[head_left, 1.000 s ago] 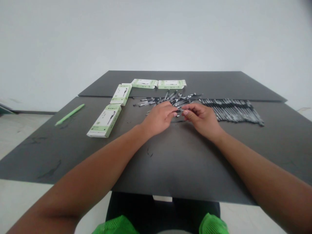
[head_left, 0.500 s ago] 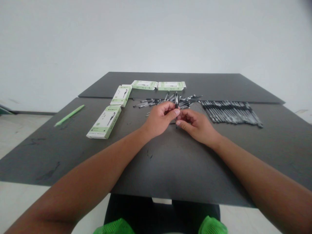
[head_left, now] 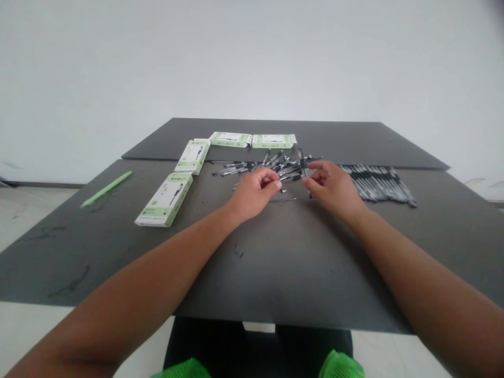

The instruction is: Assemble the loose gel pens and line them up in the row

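My right hand [head_left: 329,185] pinches a slim clear-and-black pen [head_left: 303,160] between thumb and fingers, holding it roughly upright. To its left, my left hand [head_left: 255,193] has thumb and curled fingers closed together; whether anything small sits between them is hidden. Behind both hands spreads a loose pile of similar pens [head_left: 236,167], pointing in different directions and partly covered by my fingers. A thin dark piece [head_left: 284,199] lies on the table just below my left fingertips. Right of my right hand, a neat row of pens [head_left: 380,184] lies side by side.
Several green-and-white pen boxes [head_left: 164,199] lie in a bent line left of and behind the pile. A light green pen-like stick [head_left: 106,189] rests farther left. The dark table [head_left: 275,262] has a seam behind the pile, and a pale wall [head_left: 252,58] stands beyond.
My hands have moved apart. The left has let go of the pen, and the right has carried it a little to the right. The whole view has shifted slightly.
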Motion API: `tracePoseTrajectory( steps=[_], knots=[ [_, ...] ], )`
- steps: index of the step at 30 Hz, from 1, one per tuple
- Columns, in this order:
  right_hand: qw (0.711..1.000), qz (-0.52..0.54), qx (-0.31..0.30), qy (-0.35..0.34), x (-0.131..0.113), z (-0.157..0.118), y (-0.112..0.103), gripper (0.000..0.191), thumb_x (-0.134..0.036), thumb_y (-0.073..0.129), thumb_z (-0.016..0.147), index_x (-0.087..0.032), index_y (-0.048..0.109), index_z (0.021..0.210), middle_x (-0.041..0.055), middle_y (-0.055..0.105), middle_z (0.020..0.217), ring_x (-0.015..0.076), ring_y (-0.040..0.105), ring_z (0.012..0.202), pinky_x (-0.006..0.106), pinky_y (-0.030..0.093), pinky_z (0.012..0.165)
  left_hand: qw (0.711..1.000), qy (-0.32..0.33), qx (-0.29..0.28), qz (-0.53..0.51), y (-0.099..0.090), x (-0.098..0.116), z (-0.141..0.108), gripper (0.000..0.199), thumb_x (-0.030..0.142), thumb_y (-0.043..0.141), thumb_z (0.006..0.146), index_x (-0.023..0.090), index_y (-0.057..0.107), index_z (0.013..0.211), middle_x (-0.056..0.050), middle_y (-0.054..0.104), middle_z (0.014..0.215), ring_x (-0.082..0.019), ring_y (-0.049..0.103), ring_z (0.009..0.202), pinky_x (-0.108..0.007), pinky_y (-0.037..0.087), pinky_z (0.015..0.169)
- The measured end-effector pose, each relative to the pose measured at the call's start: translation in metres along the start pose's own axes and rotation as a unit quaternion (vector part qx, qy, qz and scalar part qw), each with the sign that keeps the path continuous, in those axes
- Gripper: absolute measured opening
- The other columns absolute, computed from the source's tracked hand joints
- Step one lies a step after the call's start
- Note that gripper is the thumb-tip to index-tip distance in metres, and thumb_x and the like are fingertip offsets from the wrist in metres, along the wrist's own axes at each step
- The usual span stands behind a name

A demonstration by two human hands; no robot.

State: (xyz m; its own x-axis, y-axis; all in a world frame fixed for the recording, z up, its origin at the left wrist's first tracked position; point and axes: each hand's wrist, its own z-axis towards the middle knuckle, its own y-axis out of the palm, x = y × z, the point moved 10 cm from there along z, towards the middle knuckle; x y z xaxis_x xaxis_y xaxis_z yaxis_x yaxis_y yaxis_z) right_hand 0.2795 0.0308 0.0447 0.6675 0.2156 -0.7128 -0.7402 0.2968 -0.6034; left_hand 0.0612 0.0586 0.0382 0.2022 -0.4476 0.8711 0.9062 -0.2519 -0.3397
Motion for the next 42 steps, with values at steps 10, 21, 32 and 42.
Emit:
tracePoseTrajectory(
  steps=[10,21,32,42],
  knots=[
    [0.944,-0.319,-0.058,0.067,0.039,0.015,-0.022,0.022,-0.023,0.071,0.084,-0.017,0.084,0.100,0.0127,0.083,0.093,0.0297,0.075,0.085,0.037,0.054,0.080,0.985,0.006,-0.006,0.171,-0.008,0.000,0.001,0.018,0.031,0.076,0.091,0.022,0.061,0.085,0.001,0.067,0.077,-0.015,0.057,0.070,-0.031,0.039,0.066],
    [0.931,-0.352,-0.060,0.078,0.057,0.018,-0.025,0.015,-0.024,0.069,0.088,-0.018,0.082,0.092,0.0161,0.081,0.089,0.0307,0.075,0.084,0.038,0.052,0.078,0.957,-0.007,0.035,0.288,-0.026,-0.003,0.015,0.042,0.027,0.068,0.088,0.024,0.039,0.059,0.003,0.037,0.054,-0.015,0.035,0.057,-0.035,0.025,0.062],
    [0.931,-0.356,-0.033,0.070,0.042,0.017,-0.029,0.019,-0.028,0.067,0.091,-0.017,0.082,0.093,0.0183,0.081,0.089,0.0331,0.075,0.085,0.040,0.051,0.079,0.945,0.006,0.010,0.328,-0.025,0.002,0.019,0.038,0.024,0.061,0.084,0.023,0.035,0.056,0.002,0.030,0.054,-0.014,0.030,0.055,-0.037,0.016,0.063],
    [0.996,-0.086,-0.007,-0.019,0.005,0.002,-0.001,0.018,-0.034,0.069,0.092,-0.019,0.078,0.098,0.0082,0.080,0.088,0.0231,0.070,0.077,0.035,0.052,0.075,0.941,-0.007,0.033,0.337,-0.048,-0.020,0.022,0.024,0.031,0.069,0.089,0.022,0.057,0.071,-0.003,0.062,0.068,-0.019,0.052,0.067,-0.034,0.034,0.067]
  ],
)
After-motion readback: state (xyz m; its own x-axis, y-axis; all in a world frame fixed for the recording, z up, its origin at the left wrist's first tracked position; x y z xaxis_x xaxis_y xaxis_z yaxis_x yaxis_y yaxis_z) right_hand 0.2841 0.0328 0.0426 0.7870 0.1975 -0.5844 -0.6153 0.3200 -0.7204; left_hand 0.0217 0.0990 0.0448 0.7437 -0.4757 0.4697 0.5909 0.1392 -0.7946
